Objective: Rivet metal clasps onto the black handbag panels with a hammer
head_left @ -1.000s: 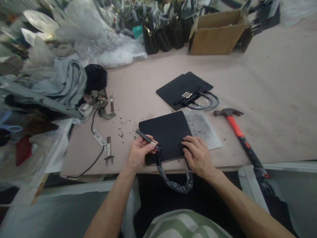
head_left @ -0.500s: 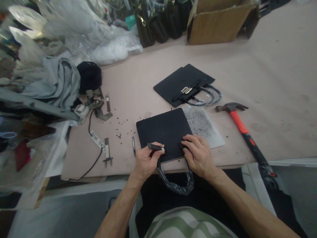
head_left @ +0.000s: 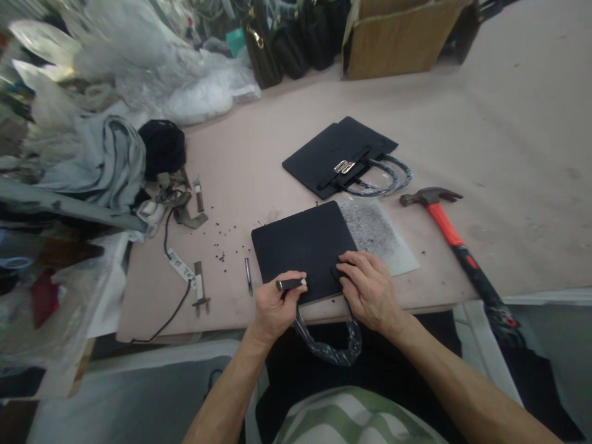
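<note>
A flat black bag panel [head_left: 300, 243] lies at the front edge of the table. Its looped handle [head_left: 333, 354], wrapped in clear film, hangs over that edge toward me. My left hand [head_left: 275, 308] pinches a short dark pen-like tool [head_left: 290, 284] with a pale tip, just above the panel near the left handle end. At the lower right corner, the bent fingers of my right hand [head_left: 367, 287] press on the black tab at the right handle end and hold the panel there. What lies under those fingertips is hidden.
Beyond is another black panel [head_left: 314, 154] with handles and a gold buckle [head_left: 344, 167]. A claw hammer [head_left: 446, 225] lies right, beside a speckled sheet [head_left: 383, 240]. Left are a metal punch [head_left: 248, 276], a caliper-like tool [head_left: 200, 290] and black bits. A cardboard box [head_left: 393, 46] stands behind.
The view has shifted slightly. The tool in my left hand lies a little flatter than before. My right hand keeps its place on the panel.
</note>
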Demonstrator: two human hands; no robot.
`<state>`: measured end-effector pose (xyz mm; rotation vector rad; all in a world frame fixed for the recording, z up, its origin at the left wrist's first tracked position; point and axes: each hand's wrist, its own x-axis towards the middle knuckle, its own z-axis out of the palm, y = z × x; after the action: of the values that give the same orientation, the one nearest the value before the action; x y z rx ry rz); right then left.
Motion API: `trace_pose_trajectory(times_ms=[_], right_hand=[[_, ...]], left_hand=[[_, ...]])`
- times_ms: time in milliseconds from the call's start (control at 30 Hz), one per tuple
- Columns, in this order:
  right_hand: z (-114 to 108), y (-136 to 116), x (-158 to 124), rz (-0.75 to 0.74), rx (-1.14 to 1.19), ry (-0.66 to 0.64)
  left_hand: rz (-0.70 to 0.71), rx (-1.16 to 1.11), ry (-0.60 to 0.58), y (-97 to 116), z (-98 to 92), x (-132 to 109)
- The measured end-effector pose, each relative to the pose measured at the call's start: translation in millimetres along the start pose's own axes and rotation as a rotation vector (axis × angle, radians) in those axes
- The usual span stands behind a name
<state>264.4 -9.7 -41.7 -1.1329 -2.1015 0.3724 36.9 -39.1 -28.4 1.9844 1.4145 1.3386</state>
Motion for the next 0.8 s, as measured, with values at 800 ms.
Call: trace_pose_trajectory(times_ms=[800], right_hand=[[-24,1,8,0.001,0.041,0.034]], left_hand=[[-0.008,0.132,-0.084,5,8.1,6]])
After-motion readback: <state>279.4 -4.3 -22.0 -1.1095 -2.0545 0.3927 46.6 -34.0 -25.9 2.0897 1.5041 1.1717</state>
